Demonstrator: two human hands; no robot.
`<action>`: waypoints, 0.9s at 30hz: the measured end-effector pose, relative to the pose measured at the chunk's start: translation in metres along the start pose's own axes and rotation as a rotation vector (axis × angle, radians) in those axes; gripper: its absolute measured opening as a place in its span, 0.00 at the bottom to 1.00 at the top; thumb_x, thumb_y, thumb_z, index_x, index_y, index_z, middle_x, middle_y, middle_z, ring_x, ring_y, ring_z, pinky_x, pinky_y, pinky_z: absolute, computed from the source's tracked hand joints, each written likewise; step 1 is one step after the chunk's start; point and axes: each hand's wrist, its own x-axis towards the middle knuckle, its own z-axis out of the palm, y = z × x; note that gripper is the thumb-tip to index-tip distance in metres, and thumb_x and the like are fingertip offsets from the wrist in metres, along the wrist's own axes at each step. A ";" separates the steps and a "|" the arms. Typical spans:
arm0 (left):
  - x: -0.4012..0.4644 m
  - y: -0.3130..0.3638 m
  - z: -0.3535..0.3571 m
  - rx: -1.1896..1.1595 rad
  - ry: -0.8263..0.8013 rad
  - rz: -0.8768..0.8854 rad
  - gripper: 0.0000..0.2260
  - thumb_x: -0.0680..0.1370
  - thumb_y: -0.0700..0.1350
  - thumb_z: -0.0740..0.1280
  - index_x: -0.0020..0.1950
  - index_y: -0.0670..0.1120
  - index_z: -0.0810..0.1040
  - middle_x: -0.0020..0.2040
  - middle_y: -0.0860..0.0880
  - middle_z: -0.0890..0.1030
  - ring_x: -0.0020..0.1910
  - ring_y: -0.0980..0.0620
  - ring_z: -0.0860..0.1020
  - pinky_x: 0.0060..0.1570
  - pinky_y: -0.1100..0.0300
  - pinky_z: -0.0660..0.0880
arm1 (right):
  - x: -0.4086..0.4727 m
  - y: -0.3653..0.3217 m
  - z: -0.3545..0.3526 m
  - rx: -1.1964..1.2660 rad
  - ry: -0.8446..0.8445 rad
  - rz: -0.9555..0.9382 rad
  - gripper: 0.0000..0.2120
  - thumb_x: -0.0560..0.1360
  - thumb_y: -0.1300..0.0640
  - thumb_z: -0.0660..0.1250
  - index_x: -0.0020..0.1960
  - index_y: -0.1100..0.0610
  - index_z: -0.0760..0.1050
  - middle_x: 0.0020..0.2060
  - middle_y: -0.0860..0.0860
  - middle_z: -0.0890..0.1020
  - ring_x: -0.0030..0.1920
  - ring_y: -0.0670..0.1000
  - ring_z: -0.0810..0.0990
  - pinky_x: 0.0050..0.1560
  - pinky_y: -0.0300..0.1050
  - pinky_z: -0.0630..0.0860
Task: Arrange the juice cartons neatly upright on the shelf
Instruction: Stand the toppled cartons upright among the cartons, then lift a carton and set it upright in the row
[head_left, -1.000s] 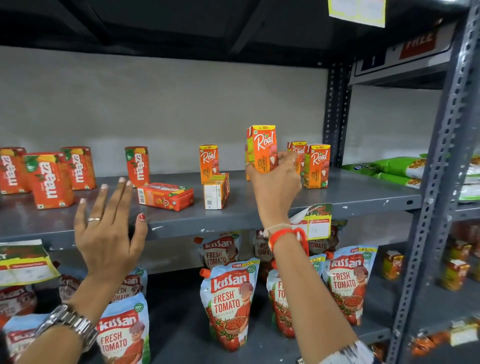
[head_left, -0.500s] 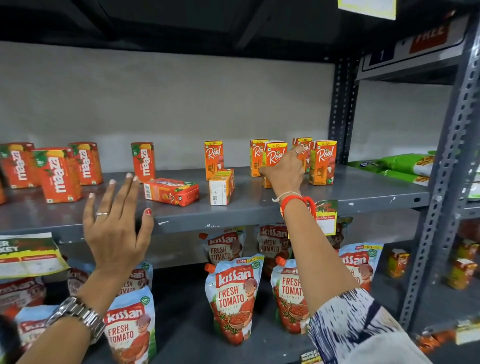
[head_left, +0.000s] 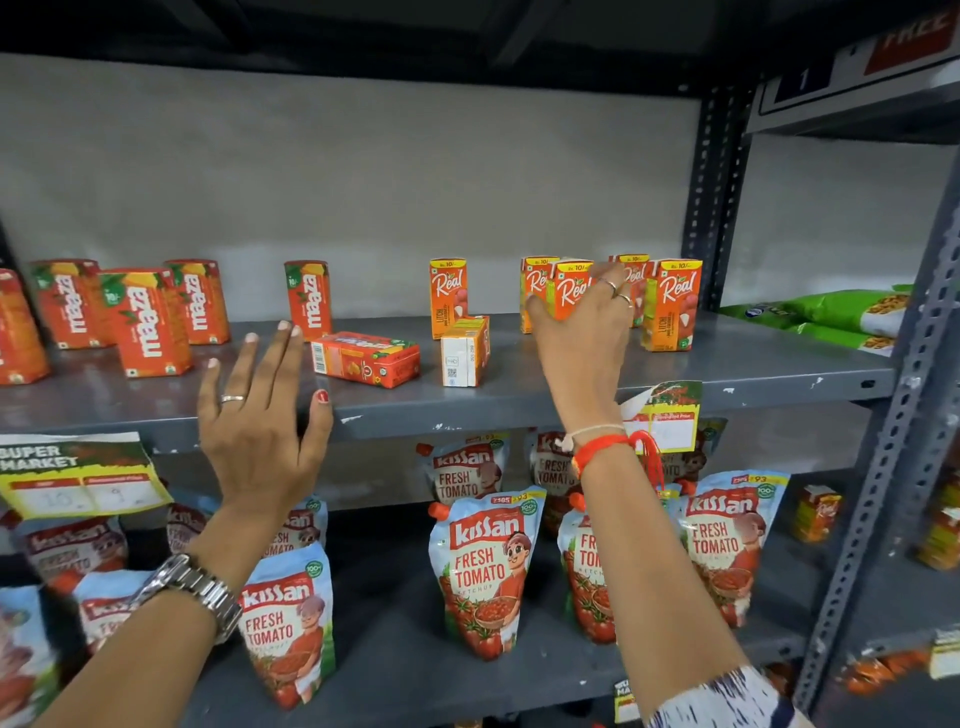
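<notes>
While right hand (head_left: 582, 332) grips upright "Real" carton (head_left: 571, 288), "maaza" carton (head_left: 365, 359) lying flat, apparently.

The grey metal shelf (head_left: 727, 374) carries upright Maaza cartons (head_left: 148, 322) at its left and upright Real cartons (head_left: 672, 304) at its right. Between them a Maaza carton (head_left: 366, 359) and a Real carton (head_left: 464, 351) lie flat. Green packets (head_left: 831, 317) lie right of the Real cartons.
</notes>
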 end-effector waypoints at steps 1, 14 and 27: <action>0.000 0.000 0.000 -0.002 -0.004 0.000 0.24 0.79 0.53 0.52 0.72 0.44 0.65 0.69 0.45 0.71 0.69 0.44 0.69 0.69 0.47 0.58 | -0.007 -0.008 -0.001 0.024 -0.038 -0.025 0.30 0.72 0.45 0.67 0.64 0.64 0.66 0.55 0.60 0.78 0.57 0.59 0.75 0.53 0.47 0.71; -0.001 -0.003 -0.001 0.003 -0.028 0.022 0.23 0.79 0.53 0.53 0.71 0.44 0.65 0.69 0.45 0.72 0.69 0.45 0.69 0.69 0.46 0.60 | -0.045 -0.036 0.016 -0.208 -0.419 -0.073 0.26 0.64 0.43 0.75 0.53 0.59 0.76 0.50 0.56 0.81 0.54 0.57 0.79 0.45 0.47 0.74; -0.002 -0.004 0.000 -0.038 -0.001 0.034 0.23 0.78 0.53 0.54 0.70 0.44 0.68 0.69 0.46 0.72 0.68 0.46 0.70 0.69 0.47 0.60 | -0.057 -0.020 0.032 -0.092 -0.121 -0.280 0.16 0.69 0.54 0.73 0.54 0.60 0.78 0.47 0.57 0.85 0.48 0.57 0.83 0.44 0.46 0.76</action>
